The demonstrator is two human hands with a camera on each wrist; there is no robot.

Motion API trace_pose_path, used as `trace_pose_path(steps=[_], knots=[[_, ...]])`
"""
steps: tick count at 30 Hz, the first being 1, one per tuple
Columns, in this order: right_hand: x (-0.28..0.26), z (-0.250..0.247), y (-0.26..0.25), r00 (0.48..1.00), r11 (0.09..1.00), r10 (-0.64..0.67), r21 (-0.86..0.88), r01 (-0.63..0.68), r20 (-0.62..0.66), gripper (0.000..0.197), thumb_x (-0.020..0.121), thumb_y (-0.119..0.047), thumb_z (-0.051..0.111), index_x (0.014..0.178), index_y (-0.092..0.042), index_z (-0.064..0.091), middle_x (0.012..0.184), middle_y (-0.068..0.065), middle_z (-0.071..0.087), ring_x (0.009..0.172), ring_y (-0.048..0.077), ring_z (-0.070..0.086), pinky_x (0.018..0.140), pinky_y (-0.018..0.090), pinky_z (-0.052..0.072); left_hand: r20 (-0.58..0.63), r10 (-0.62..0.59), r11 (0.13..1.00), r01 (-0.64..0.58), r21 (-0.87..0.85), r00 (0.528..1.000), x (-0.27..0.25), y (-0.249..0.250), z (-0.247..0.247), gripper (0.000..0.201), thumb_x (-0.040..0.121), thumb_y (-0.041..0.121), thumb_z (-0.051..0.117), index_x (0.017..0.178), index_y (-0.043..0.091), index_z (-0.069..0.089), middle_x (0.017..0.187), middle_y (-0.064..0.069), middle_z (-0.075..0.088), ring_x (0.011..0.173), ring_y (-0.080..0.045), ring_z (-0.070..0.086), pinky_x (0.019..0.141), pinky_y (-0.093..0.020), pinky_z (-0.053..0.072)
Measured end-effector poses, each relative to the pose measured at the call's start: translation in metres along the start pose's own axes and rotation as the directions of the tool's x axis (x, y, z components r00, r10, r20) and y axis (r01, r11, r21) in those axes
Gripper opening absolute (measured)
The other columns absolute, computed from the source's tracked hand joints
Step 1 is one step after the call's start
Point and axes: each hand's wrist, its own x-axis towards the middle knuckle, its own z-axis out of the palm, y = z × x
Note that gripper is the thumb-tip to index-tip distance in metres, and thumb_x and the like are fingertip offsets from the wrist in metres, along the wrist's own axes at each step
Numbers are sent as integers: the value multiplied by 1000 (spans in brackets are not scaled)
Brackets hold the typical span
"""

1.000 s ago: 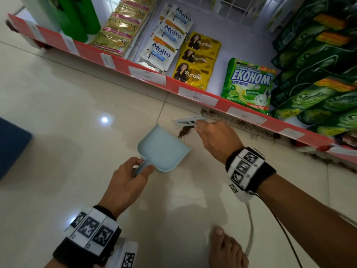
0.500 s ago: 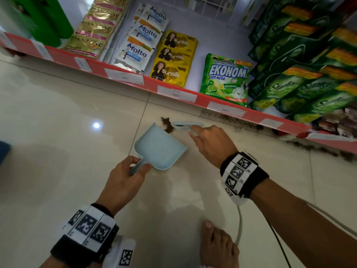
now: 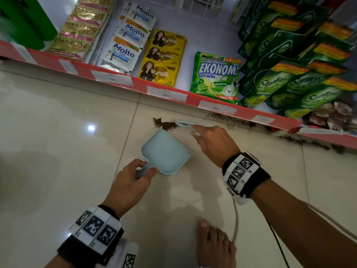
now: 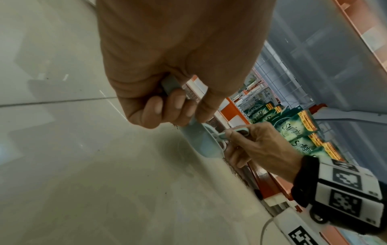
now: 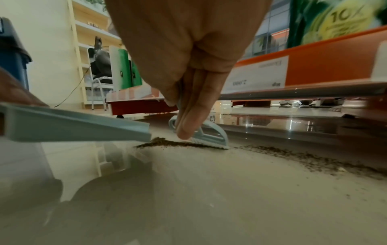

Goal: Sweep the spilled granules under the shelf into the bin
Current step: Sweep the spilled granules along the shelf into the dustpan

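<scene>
My left hand (image 3: 133,182) grips the handle of a pale blue dustpan (image 3: 166,151) that lies on the floor tiles, its mouth turned toward the shelf. My right hand (image 3: 210,142) pinches a small pale blue brush (image 3: 190,123) whose bristles rest on the floor behind a pile of brown granules (image 3: 164,124). The pile (image 5: 178,143) sits just off the dustpan's lip (image 5: 146,134), with the brush (image 5: 211,137) at its right. More granules (image 3: 229,120) lie scattered along the base of the shelf and further right (image 3: 316,145). In the left wrist view my fingers (image 4: 167,109) wrap the handle.
The red-edged bottom shelf (image 3: 168,93) holds sachets and green detergent pouches (image 3: 216,76), with a low gap beneath it. My bare foot (image 3: 214,246) stands close behind. A dark blue bin (image 5: 12,56) stands at the far left. A cable (image 3: 235,219) hangs from my right wrist.
My right hand has pushed the brush leftward, dragging the granule pile left along the dustpan's mouth. The left hand and dustpan have stayed roughly in place.
</scene>
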Motion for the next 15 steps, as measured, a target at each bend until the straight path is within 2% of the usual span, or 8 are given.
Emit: trace_pose_path(steps=[3,7,11,13,15], knots=[[-10,-11,16,995,999,54,-3,-54,-89,32,103,-24,44,122,-5,60,83,17,72,69,36,66,62,39,52,42,-10,1000,10,10,999,0,4,9,23,93,39,59,100,16,59,70,1,59,63,-14,53,59,-28,40],[-22,-17,53,965,955,240,-151,-255,-110,28,99,-15,46,124,-7,58,105,20,70,89,40,67,73,44,55,86,6,1000,-6,7,996,6,16,21,22,93,35,60,100,13,59,68,1,58,61,-15,52,59,-29,39],[-31,-14,82,907,880,412,-218,-421,-89,28,99,-14,45,125,-8,56,109,22,68,96,43,64,78,47,52,108,15,1000,-15,5,994,11,26,30,23,92,33,61,101,11,59,68,0,56,60,-15,49,58,-29,37],[-32,-10,85,900,874,431,-220,-434,-62,31,101,-17,43,129,-11,55,112,20,67,98,41,64,81,46,51,115,12,1000,-14,17,993,11,29,34,23,92,33,61,100,12,59,68,0,56,61,-15,49,59,-29,38],[-32,-6,79,923,906,383,-179,-382,-31,29,101,-17,43,126,-9,57,108,19,70,93,40,66,79,44,52,121,6,999,-10,38,993,11,30,36,22,92,35,61,99,13,58,69,-1,56,62,-17,50,62,-30,39]])
